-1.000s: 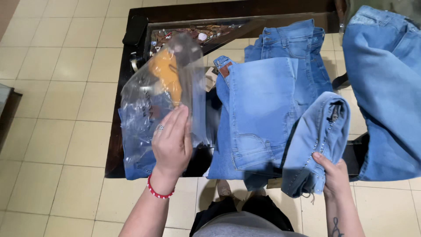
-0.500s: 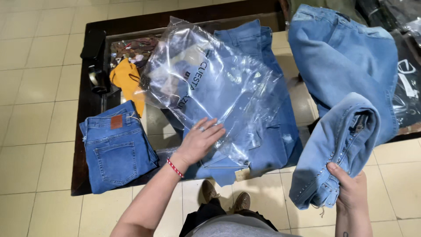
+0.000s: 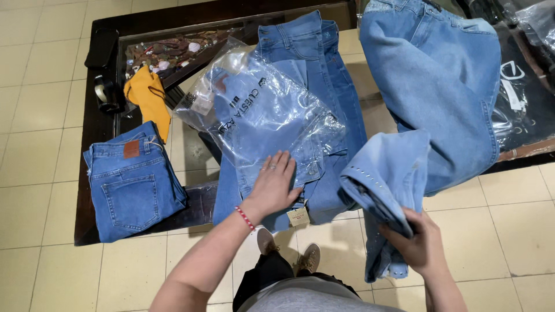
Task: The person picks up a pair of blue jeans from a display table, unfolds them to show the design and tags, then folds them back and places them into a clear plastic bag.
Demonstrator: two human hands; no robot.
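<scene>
My left hand (image 3: 273, 185) lies flat, fingers spread, on a clear plastic bag (image 3: 260, 110) that rests on a stack of light blue jeans (image 3: 315, 75) on the glass-topped table (image 3: 87, 144). A red bead bracelet circles that wrist. My right hand (image 3: 417, 244) grips a folded pair of pale blue studded jeans (image 3: 384, 185), held just off the table's front edge. A paper tag (image 3: 298, 216) hangs from the jeans under my left hand.
Folded darker blue jeans (image 3: 132, 182) lie at the table's left end, with a mustard cloth (image 3: 149, 95) and a black strap (image 3: 107, 92) behind them. Another large pair of jeans (image 3: 439, 75) drapes at the right beside dark plastic bags (image 3: 523, 98). Cream floor tiles surround the table.
My left hand carried the plastic bag from the left end onto the middle stack and pressed it flat. The right hand turned the studded jeans and brought them lower and closer.
</scene>
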